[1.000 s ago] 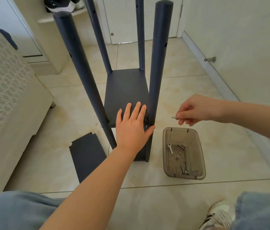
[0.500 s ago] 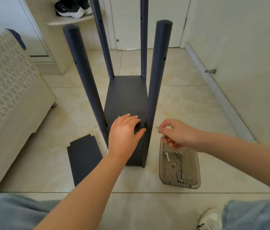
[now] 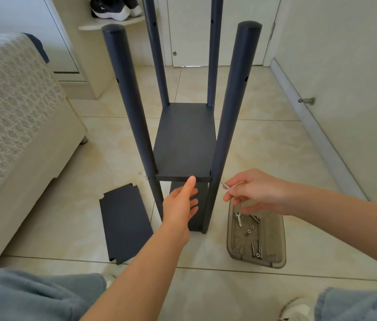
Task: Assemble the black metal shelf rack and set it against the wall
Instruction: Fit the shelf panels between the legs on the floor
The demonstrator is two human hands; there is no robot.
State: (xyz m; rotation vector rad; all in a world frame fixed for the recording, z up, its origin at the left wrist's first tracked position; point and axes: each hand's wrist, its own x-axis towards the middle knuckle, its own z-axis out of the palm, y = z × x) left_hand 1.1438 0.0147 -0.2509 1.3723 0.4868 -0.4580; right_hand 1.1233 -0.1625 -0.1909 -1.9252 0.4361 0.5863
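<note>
Here the black metal shelf rack (image 3: 184,140) stands upright on the tiled floor at the centre of the view, partly assembled: four posts rise from a mounted shelf panel (image 3: 184,144), and a lower panel shows beneath it. The front-right post (image 3: 231,117) meets the panel's near right corner, which is the joint in hand. The left hand (image 3: 180,205) reaches under the panel's front edge with the thumb pressed against that edge and the fingers spread apart below, gripping nothing; this placement appears intended to support the panel at hole height so the corner stays aligned. The right hand (image 3: 257,193), at 3 o'clock from the joint, has its thumb and forefinger pinched together on a silver bolt (image 3: 225,185), whose tip points at the outer side of the front-right post, just beside or touching it; contact cannot be confirmed. Holding the bolt near its head leaves the shank free to enter the post. A translucent tray (image 3: 275,251) of spare bolts and nuts lies at 5 o'clock from the rack, directly below the right hand for short reach. A loose shelf panel (image 3: 125,225) lies flat on the floor at 7 o'clock, not yet fitted. The wall (image 3: 345,66) runs along the 2 o'clock side, well apart from the rack.
</note>
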